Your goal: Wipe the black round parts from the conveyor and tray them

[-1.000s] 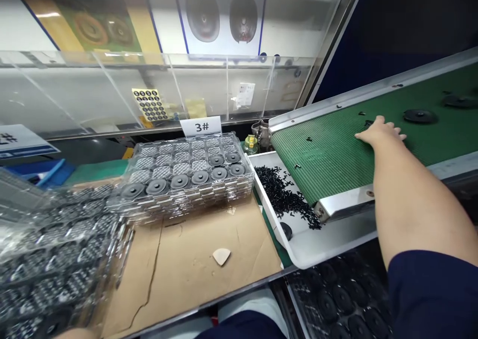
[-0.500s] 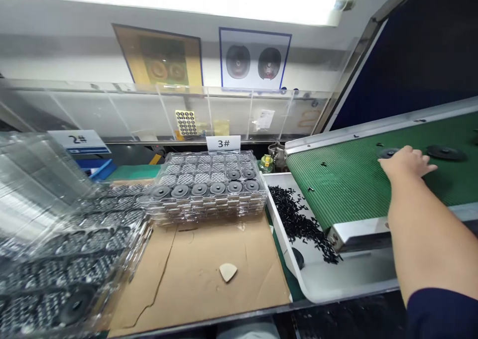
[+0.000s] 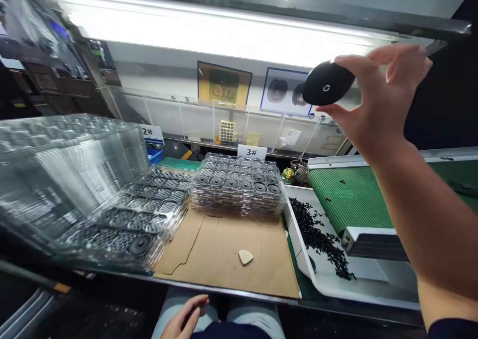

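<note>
Head view: the change I register is that the right hand has left the green belt, where it was reaching half a second ago, and now stands high in the upper right of the frame with a black disc. I have that disc pinched at its edge between thumb and finger, the other fingers spread clear of it, and it is tilted so that a flat face with a small pale ring at its middle shows to me. The left hand has come into the bottom of the frame, over the lap; its fingers are loosely curled and apart, and I see nothing in them. For the work, I judge the pick from the belt to be done, with the disc lifted into clear sight and not yet set down. On the tabletop, the stack of clear trays at the centre bears discs along its near row, and the open clear tray at left has one in its near right corner. The cardboard lies between them and the lower edge, a cream wedge on it. Right of centre, the white tray holds a spill of small black pieces.
</note>
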The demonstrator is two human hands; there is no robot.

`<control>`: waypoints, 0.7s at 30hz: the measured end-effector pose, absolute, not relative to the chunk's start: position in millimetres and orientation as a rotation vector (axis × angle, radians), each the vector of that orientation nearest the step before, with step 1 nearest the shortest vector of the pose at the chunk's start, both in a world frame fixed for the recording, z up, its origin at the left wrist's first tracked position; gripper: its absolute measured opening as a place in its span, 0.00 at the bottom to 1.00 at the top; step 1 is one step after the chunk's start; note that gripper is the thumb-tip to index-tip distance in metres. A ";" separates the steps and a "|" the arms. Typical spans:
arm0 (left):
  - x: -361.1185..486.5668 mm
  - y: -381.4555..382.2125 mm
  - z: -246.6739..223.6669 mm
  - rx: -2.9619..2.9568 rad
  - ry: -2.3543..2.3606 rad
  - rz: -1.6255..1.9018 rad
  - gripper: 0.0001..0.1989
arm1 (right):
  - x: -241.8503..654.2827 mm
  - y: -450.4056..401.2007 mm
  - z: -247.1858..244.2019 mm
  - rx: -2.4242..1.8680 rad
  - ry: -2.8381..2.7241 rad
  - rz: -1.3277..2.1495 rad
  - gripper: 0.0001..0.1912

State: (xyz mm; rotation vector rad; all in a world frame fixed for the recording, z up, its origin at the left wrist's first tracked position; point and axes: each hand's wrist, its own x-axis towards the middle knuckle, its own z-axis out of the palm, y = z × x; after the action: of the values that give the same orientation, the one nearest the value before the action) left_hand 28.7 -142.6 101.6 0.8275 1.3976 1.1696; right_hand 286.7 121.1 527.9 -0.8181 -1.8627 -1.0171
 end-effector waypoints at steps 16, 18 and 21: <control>50.5 -155.0 127.7 0.999 1.257 1.362 0.26 | 219.3 23.2 496.7 -0.436 -1.968 -0.985 0.34; 51.3 -149.8 146.1 0.982 1.214 1.420 0.24 | 213.3 21.3 470.7 -0.416 -2.047 -0.872 0.32; 56.7 -139.7 170.4 0.886 1.076 1.700 0.19 | 201.8 16.9 410.2 -0.375 -2.249 -0.601 0.30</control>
State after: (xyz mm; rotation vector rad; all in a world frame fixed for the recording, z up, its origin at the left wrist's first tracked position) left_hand 56.7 -139.7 170.4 0.8864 1.0762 1.6995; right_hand 201.8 16.9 410.2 -0.3750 -2.2492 -0.6006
